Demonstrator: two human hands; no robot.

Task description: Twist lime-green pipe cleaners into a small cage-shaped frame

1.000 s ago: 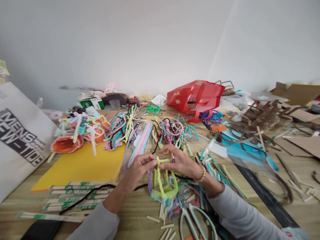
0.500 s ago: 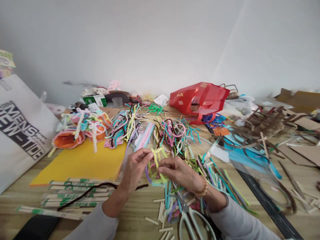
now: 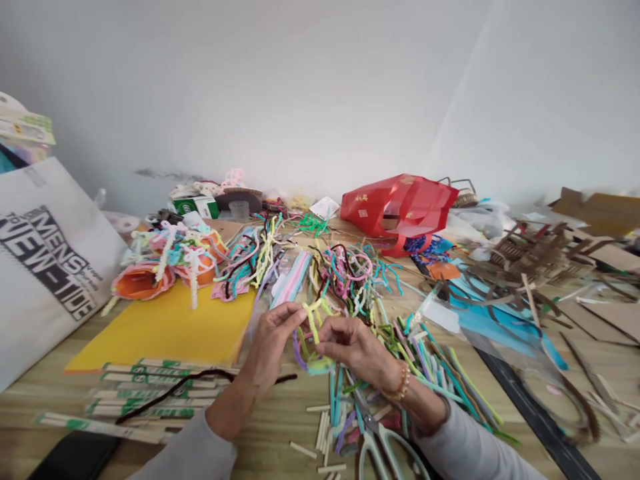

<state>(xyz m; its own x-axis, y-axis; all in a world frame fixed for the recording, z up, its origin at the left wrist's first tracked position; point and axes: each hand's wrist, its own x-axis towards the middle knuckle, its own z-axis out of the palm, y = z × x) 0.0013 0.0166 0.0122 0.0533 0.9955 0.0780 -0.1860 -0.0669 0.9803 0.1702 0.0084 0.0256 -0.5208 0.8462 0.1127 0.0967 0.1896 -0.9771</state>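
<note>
Between my hands is a small open frame of bent pipe cleaners (image 3: 313,323), yellow at the top, with purple and pale green loops lower down. My left hand (image 3: 273,340) pinches its upper left edge between thumb and fingers. With thumb and forefinger closed, my right hand (image 3: 357,350) grips a yellow strand hanging at its front; a beaded bracelet circles that wrist. Below my right hand lie scissors (image 3: 383,433) with pale handles. A dark brown pipe cleaner (image 3: 175,383) passes behind my left wrist.
Paper-wrapped chopsticks (image 3: 145,393) and yellow sheets (image 3: 165,330) lie at left, near a white bag (image 3: 45,267). Tangled pipe cleaners (image 3: 350,267) spread beyond my hands. Cut sticks (image 3: 323,427) lie by the scissors. A red bag (image 3: 375,203) stands at the back, brown strips (image 3: 535,247) at right.
The whole view has shifted slightly, showing more of the left side. Both hands keep their pinch on the pipe-cleaner frame, and my right fingers have moved slightly on the yellow strand.
</note>
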